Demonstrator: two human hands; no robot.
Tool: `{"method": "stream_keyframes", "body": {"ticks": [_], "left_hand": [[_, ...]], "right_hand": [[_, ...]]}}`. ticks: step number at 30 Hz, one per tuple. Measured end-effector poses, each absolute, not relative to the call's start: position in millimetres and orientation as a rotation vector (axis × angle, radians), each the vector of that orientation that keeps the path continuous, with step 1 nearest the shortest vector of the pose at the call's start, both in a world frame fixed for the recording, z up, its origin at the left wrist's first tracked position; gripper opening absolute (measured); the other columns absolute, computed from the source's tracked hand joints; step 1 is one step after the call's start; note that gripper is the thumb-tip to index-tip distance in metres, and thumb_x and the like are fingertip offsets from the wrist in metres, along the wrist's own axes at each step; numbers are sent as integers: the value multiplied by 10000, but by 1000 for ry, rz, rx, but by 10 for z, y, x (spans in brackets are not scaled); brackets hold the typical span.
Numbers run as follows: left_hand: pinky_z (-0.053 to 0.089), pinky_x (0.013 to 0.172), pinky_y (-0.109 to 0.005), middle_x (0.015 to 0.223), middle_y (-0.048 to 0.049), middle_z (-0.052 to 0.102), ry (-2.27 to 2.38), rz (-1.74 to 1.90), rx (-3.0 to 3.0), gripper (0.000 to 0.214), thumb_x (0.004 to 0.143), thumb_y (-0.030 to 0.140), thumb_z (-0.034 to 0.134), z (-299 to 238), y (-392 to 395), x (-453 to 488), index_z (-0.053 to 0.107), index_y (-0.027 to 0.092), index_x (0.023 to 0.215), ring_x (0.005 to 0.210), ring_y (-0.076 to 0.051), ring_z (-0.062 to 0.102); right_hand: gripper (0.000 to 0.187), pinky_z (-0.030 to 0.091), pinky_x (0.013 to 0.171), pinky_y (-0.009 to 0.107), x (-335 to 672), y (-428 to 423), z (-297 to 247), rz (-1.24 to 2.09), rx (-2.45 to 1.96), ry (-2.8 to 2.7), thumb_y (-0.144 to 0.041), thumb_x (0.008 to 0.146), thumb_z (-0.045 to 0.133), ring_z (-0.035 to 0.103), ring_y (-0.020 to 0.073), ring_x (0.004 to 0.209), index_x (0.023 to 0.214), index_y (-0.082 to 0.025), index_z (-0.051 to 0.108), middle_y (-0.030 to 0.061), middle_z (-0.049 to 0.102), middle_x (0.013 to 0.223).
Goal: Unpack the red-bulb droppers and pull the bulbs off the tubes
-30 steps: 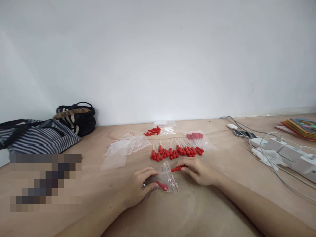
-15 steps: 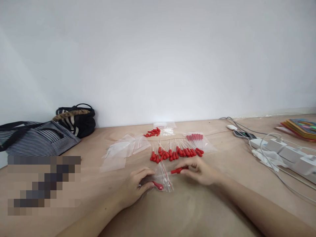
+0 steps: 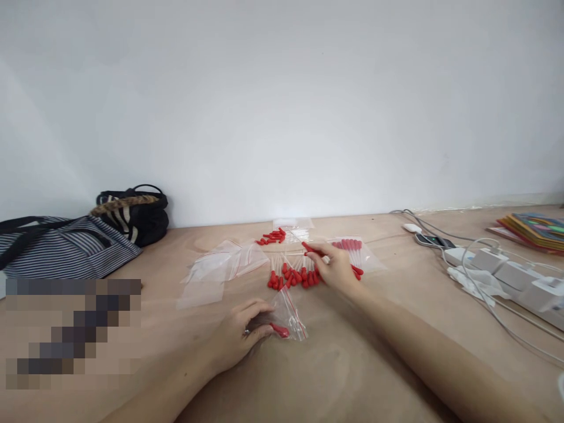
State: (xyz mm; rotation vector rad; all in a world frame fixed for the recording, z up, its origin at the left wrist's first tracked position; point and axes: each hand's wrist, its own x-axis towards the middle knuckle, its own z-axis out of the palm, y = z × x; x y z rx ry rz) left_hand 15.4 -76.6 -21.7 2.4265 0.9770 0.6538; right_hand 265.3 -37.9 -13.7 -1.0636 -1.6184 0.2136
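Observation:
My left hand (image 3: 244, 332) rests on the wooden table (image 3: 352, 364) with its fingers closed on a small clear zip bag (image 3: 291, 317) that has a red dropper bulb (image 3: 281, 331) in it. Farther out, my right hand (image 3: 337, 267) pinches a glass dropper with a red bulb (image 3: 309, 249), holding it just above a row of red-bulbed droppers (image 3: 299, 275). A second bag of droppers (image 3: 352, 247) lies beside that hand. Loose red bulbs (image 3: 272, 235) lie behind the row.
Several empty zip bags (image 3: 220, 267) lie to the left of the droppers. A striped bag (image 3: 61, 247) and a black bag (image 3: 136, 214) stand at the far left by the wall. On the right are a phone (image 3: 434, 239), a power strip with chargers and cables (image 3: 511, 273), and coloured books (image 3: 537, 229).
My right hand has lifted the dropper away from the bag's mouth and carried it forward over the row of droppers. My left hand has stayed on the bag.

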Motion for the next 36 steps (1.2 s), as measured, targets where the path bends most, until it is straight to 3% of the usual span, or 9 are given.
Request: {"method": "stream_keyframes", "body": {"ticks": [6, 10, 17, 21, 24, 32, 36], "left_hand": [[474, 760, -265, 971, -18, 635, 980, 641, 2413, 219, 804, 289, 535, -202, -776, 157, 581, 221, 1007, 864, -166, 596], [470, 779, -270, 986, -21, 627, 981, 658, 2429, 216, 799, 268, 539, -212, -767, 153, 583, 222, 1005, 880, -166, 592], [470, 791, -290, 996, -33, 621, 981, 644, 2436, 221, 799, 265, 530, -216, -767, 152, 580, 218, 1009, 894, -179, 586], [466, 792, -290, 997, -33, 619, 973, 647, 2449, 224, 800, 265, 529, -212, -770, 154, 574, 218, 1014, 893, -178, 584], [464, 790, -289, 992, -34, 620, 954, 656, 2457, 218, 792, 246, 538, -204, -772, 161, 571, 210, 1005, 889, -175, 584], [462, 786, -286, 994, -32, 621, 940, 672, 2462, 216, 790, 246, 554, -225, -770, 159, 569, 209, 1002, 889, -171, 584], [466, 780, -280, 996, -28, 621, 943, 672, 2456, 226, 793, 244, 549, -237, -777, 140, 566, 216, 1017, 885, -167, 587]], "right_hand": [[228, 438, 744, 324, 2329, -347, -340, -420, -1046, -2110, -132, 845, 430, 549, 192, 821, 1002, -138, 595, 96, 637, 888], [211, 405, 723, 309, 2308, -379, -395, -557, -1119, -2236, -133, 843, 456, 518, 186, 777, 1012, -123, 581, 82, 614, 825], [180, 358, 735, 296, 2236, -447, -322, -378, -1237, -2315, -196, 829, 500, 512, 183, 835, 977, -144, 587, 70, 607, 871], [326, 287, 804, 375, 2274, -525, -256, -263, -1335, -2211, -374, 822, 503, 501, 215, 909, 1086, -187, 542, 72, 631, 934], [383, 212, 855, 449, 2335, -577, -235, -231, -1437, -2135, -455, 785, 508, 487, 245, 928, 1061, -193, 554, 74, 652, 881], [428, 194, 879, 444, 2328, -588, -292, -18, -1351, -2027, -296, 691, 589, 503, 229, 914, 1101, -189, 530, 55, 654, 886], [196, 257, 800, 368, 2403, -734, -288, 45, -1190, -1944, -252, 762, 521, 518, 172, 790, 937, -197, 591, 30, 639, 804]]}}
